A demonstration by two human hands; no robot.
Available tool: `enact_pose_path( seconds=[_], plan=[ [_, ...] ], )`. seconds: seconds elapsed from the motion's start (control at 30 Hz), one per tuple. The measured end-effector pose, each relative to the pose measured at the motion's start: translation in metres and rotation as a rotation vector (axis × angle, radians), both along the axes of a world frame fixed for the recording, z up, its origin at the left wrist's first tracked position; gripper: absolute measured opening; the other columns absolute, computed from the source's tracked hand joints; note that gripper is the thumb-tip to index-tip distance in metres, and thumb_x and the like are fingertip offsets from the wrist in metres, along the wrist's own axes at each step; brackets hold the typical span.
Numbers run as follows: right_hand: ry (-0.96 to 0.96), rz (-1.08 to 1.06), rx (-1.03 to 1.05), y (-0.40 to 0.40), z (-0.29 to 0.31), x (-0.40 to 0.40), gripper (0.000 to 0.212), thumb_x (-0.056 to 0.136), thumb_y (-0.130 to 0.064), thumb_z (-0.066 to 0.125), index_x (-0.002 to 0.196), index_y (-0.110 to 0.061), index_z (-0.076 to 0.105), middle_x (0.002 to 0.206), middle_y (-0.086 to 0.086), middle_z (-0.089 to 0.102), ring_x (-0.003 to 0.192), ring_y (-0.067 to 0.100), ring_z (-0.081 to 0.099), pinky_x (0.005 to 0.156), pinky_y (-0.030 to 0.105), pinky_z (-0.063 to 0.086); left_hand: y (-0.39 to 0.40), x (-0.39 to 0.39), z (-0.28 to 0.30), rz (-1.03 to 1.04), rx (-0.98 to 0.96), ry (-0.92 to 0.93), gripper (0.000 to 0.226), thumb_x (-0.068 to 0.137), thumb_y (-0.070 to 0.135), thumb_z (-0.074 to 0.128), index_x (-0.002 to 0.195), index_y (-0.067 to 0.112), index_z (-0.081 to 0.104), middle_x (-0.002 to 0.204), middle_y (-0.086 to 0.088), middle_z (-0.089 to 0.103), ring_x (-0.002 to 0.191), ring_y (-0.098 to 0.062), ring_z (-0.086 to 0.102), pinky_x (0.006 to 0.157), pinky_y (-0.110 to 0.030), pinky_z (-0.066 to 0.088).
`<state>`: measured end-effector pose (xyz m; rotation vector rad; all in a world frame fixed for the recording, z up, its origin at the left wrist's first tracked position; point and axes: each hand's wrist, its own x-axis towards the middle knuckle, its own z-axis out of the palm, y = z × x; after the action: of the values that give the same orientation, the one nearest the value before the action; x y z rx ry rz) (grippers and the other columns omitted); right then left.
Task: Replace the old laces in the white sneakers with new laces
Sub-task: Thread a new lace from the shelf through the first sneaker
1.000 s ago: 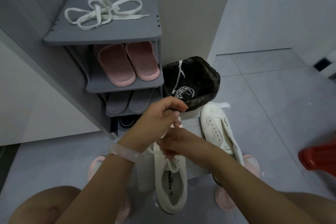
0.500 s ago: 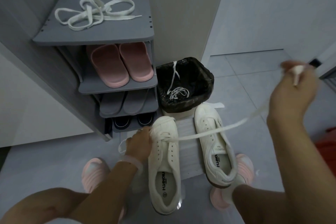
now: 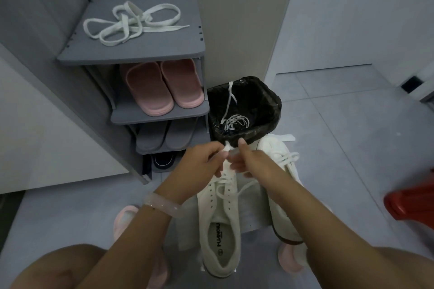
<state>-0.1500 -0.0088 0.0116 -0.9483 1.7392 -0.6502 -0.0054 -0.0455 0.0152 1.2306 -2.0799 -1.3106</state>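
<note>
We held the lace (image 3: 229, 148) pinched between both hands above the toe of the left sneaker (image 3: 220, 218), the left hand (image 3: 202, 159) curled round it from one side and the right hand (image 3: 246, 159) gripping it from the other, thumb raised, the two hands almost touching. Below our fingers the lace crossed through the upper eyelets of that sneaker, and a loose strand trailed off beneath our right forearm. The sneaker stood on the grey floor between our knees, its open heel towards us. The right sneaker (image 3: 281, 171) stood just beside it, partly hidden by our right arm, with its own lace looped across the tongue. A pale bracelet (image 3: 162, 204) sat on our left wrist. Just beyond the hands stood a bin (image 3: 270, 101) lined with a black bag, thin white laces (image 3: 234, 122) lying coiled inside it and one end hanging over the far rim. To its left was a grey rack (image 3: 131, 54) with a tangle of wide laces (image 3: 131, 23) on its top shelf, well apart from our hands, and pink slippers (image 3: 162, 87) on the shelf below. A red object (image 3: 411, 202) showed blurred at the right edge.
</note>
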Motion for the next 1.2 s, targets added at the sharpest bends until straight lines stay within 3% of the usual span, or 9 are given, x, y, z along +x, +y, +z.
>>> enact_pose_path(
  seconds=[0.17,0.27,0.37,0.47,0.7,0.77,0.9,1.03,1.2],
  plan=[
    [-0.635,-0.289,0.095,-0.006,0.000,0.002,0.027,0.098,-0.030,0.044,0.090,-0.011,0.061,0.069,0.001,0.071,0.072,0.014,0.065,0.072,0.025,0.051,0.000,0.009,-0.007,-0.289,0.021,-0.262,0.020,0.092,0.020,0.052,0.078,0.017,0.065,0.065,0.011,0.059,0.061,0.002,0.056,0.070,-0.018,0.048],
    [-0.584,-0.262,0.018,-0.007,0.001,0.002,0.017,0.096,-0.016,0.047,0.085,-0.010,0.058,0.065,0.001,0.065,0.063,0.012,0.061,0.063,0.022,0.053,-0.005,0.017,-0.019,-0.431,0.109,-0.450,0.030,0.093,0.036,0.050,0.083,0.014,0.068,0.073,0.007,0.060,0.074,-0.011,0.057,0.082,-0.033,0.048],
    [-0.417,-0.069,-0.031,0.000,0.001,0.008,0.018,0.096,-0.014,0.047,0.083,-0.011,0.058,0.065,0.001,0.059,0.060,0.010,0.057,0.064,0.022,0.049,-0.006,0.012,-0.020,-0.052,0.357,-0.127,0.052,0.091,0.052,0.038,0.098,0.010,0.068,0.096,-0.006,0.070,0.093,-0.019,0.065,0.095,-0.035,0.049],
    [-0.305,0.113,-0.054,0.006,0.002,0.017,0.022,0.096,-0.013,0.047,0.077,-0.015,0.058,0.061,-0.003,0.060,0.058,0.007,0.057,0.065,0.020,0.049,-0.006,0.002,-0.012,0.232,0.626,0.288,0.036,0.099,0.032,0.037,0.102,0.010,0.065,0.099,-0.010,0.070,0.091,-0.018,0.067,0.087,-0.026,0.052],
    [-0.176,0.179,-0.073,0.007,-0.007,0.024,0.013,0.094,-0.015,0.050,0.085,-0.020,0.059,0.088,0.000,0.066,0.081,0.011,0.060,0.076,0.023,0.048,-0.010,0.005,0.002,0.508,0.668,0.670,0.026,0.098,0.011,0.036,0.087,0.008,0.059,0.062,0.000,0.046,0.043,-0.003,0.045,0.049,-0.017,0.046],
    [0.064,0.144,-0.134,0.002,-0.012,0.016,0.015,0.093,-0.015,0.048,0.092,-0.020,0.063,0.093,0.000,0.065,0.085,0.011,0.060,0.079,0.022,0.048,-0.018,0.016,0.005,0.579,0.450,0.495,0.027,0.098,0.011,0.038,0.085,0.011,0.062,0.063,0.000,0.043,0.043,-0.005,0.037,0.045,-0.019,0.037],
    [0.352,0.473,-0.033,0.002,-0.014,0.005,0.027,0.093,-0.015,0.044,0.099,-0.012,0.070,0.078,-0.008,0.062,0.069,0.004,0.054,0.057,0.006,0.037,-0.032,0.043,0.009,0.622,-0.313,-0.152,0.023,0.094,0.016,0.048,0.101,0.010,0.069,0.084,-0.007,0.064,0.075,-0.018,0.054,0.068,-0.020,0.034],
    [0.457,0.718,0.016,0.010,-0.023,0.022,0.030,0.095,-0.021,0.043,0.117,-0.017,0.063,0.122,0.001,0.062,0.108,0.017,0.056,0.088,0.021,0.043,-0.022,0.040,-0.010,0.163,-0.246,-0.496,0.022,0.092,0.020,0.051,0.098,0.013,0.071,0.083,-0.008,0.068,0.072,-0.020,0.059,0.065,-0.024,0.037],
    [0.682,0.626,-0.039,0.009,-0.038,0.023,0.029,0.095,-0.025,0.041,0.109,-0.012,0.063,0.109,0.011,0.064,0.097,0.027,0.059,0.075,0.031,0.046,0.000,0.027,-0.048,-0.084,-0.229,-0.678,0.026,0.092,0.024,0.047,0.106,0.024,0.070,0.109,0.006,0.067,0.102,-0.015,0.060,0.077,-0.026,0.044]
  ],
)
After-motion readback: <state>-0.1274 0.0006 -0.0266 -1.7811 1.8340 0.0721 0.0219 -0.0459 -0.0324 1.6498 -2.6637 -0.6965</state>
